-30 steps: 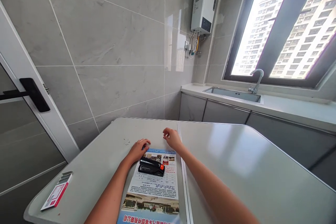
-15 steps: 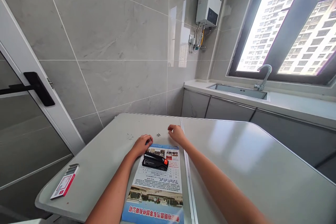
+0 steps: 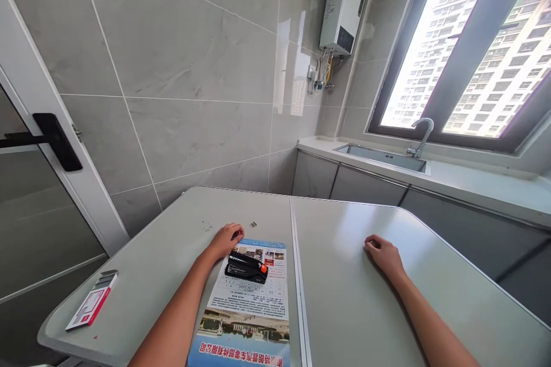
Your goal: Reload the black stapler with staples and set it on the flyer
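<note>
A black stapler with an orange-red button lies across a printed leaflet, whose print is upside down from here. My left hand rests at the leaflet's far left corner, fingers curled in, with nothing visible in them. Well to the right, my right hand is on or just above the bare tabletop, its fingers loosely closed and no object showing. Just beyond the leaflet are short pieces of staple strip. Several loose staples are scattered left of my left hand.
A white and red packet with grey strips at its far end lies near the left table edge. A seam runs along the pale table. Behind are a tiled wall and a counter with a sink; a door stands left.
My right hand has swung right, away from the staple strip pieces, to the right half of the table. My left hand stays by the leaflet corner. The view has shifted slightly.
</note>
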The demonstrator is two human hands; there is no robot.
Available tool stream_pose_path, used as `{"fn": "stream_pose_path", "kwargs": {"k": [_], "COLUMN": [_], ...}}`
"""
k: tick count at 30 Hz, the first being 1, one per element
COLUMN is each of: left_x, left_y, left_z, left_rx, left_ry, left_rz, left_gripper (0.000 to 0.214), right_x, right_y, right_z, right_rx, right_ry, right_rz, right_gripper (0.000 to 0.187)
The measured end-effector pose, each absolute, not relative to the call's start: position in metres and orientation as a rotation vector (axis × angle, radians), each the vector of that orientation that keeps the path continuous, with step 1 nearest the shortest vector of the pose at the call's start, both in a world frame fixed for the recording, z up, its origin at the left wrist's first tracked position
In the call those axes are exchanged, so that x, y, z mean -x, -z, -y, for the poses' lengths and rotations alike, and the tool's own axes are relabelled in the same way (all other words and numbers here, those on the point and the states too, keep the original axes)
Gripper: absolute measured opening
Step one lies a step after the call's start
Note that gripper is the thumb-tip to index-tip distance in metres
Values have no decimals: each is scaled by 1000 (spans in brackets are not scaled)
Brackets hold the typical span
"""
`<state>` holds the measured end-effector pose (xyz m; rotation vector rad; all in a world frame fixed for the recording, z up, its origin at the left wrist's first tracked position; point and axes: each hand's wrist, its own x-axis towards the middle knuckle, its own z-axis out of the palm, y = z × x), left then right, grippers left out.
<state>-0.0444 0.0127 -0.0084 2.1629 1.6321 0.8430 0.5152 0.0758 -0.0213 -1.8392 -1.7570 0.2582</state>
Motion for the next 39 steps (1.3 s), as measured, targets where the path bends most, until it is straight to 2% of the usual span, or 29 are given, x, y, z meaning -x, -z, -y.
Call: {"fn": "stream_pose_path", "kwargs": {"k": [12, 39], "left_x": [44, 43], "left_y": [7, 5], "left_z": [-15, -14], "left_rx": [-2200, -2166], "left_ry": [-778, -790], "left_rz": [-1644, -1665], "left_gripper": [13, 13], "right_x": [-511, -516], "right_y": [30, 38], "right_z": [-86, -90], "right_rx": [1676, 1668], "right_ry": [-351, -343], "right_rz": [1866, 1894], "right_gripper": [21, 22]}}
